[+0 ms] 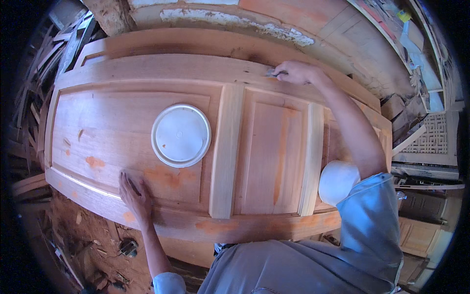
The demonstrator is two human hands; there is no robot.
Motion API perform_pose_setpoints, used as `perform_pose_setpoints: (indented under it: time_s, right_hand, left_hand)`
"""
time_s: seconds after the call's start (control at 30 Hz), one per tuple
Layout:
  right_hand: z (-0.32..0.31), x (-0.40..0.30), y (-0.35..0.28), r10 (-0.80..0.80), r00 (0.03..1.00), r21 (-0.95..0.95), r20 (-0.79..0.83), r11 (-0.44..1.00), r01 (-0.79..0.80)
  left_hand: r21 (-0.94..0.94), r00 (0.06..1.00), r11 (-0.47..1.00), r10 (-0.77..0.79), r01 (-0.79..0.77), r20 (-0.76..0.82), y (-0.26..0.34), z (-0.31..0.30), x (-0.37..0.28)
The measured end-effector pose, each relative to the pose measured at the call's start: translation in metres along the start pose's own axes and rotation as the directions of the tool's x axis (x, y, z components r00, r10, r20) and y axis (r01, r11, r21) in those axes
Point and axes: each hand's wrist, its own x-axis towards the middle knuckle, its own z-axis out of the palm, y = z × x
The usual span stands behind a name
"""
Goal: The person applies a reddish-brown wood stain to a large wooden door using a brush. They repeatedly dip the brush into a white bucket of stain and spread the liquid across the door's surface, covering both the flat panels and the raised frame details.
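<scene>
A panelled wooden door (224, 147) lies flat before me, with orange filler patches (170, 175) on its panels and rails. My right hand (297, 72) grips a small flat blade, apparently a putty knife (271, 72), and holds it against the door's far long rail beside small dark marks. My left hand (136, 194) rests on the near left of the large panel, fingers a little apart, seemingly holding nothing. Between my hands, a round white plastic lid (181, 135) lies on the large panel. A white tub (336, 183) stands on the right part, partly behind my right arm.
Another wooden door (161, 41) lies just behind this one, near a wall (293, 16) with peeling paint. Scrap wood (35, 84) is piled at the left. A lattice panel (427, 134) leans at the right. Offcuts litter the dirt floor (88, 235).
</scene>
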Motion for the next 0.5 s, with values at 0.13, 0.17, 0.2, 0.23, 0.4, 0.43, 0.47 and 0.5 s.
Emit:
perform_pose_setpoints:
  time_s: [0.13,0.17,0.2,0.23,0.4,0.43,0.47,0.5]
  right_hand:
    - [-0.012,-0.009,-0.005,0.190,0.954,-0.031,0.231,0.982,-0.188]
    - [-0.021,-0.013,-0.014,0.305,0.901,-0.032,0.308,0.950,-0.311]
    - [-0.032,-0.019,-0.026,0.417,0.826,-0.047,0.381,0.900,-0.433]
    - [-0.041,-0.024,-0.035,0.458,0.804,-0.012,0.379,0.871,-0.491]
    - [-0.034,-0.037,-0.084,0.647,0.762,0.466,0.021,0.668,-0.580]
    - [-0.005,-0.037,-0.072,0.561,0.786,0.411,-0.261,0.801,-0.435]
    - [0.048,-0.039,-0.049,0.430,0.741,0.301,-0.516,0.901,-0.313]
    - [0.065,-0.029,-0.053,0.230,0.657,0.146,-0.718,0.972,-0.182]
  left_hand:
    - [-0.018,0.999,0.999,-0.026,0.026,0.019,0.003,-0.009,-0.003]
    - [-0.012,0.999,1.000,-0.027,0.027,0.017,0.001,-0.008,-0.004]
    - [-0.011,1.000,1.000,-0.026,0.026,0.014,-0.001,-0.007,-0.004]
    - [-0.004,1.000,1.000,-0.025,0.025,0.011,-0.002,-0.006,-0.003]
    - [0.016,1.000,1.000,-0.003,0.003,0.011,-0.004,-0.009,-0.004]
    - [0.008,1.000,1.000,-0.002,0.002,0.005,-0.003,-0.007,-0.002]
    - [-0.008,1.000,1.000,0.011,-0.011,0.005,0.000,0.001,0.002]
    - [-0.002,1.000,1.000,-0.004,0.004,-0.003,0.000,0.001,0.001]
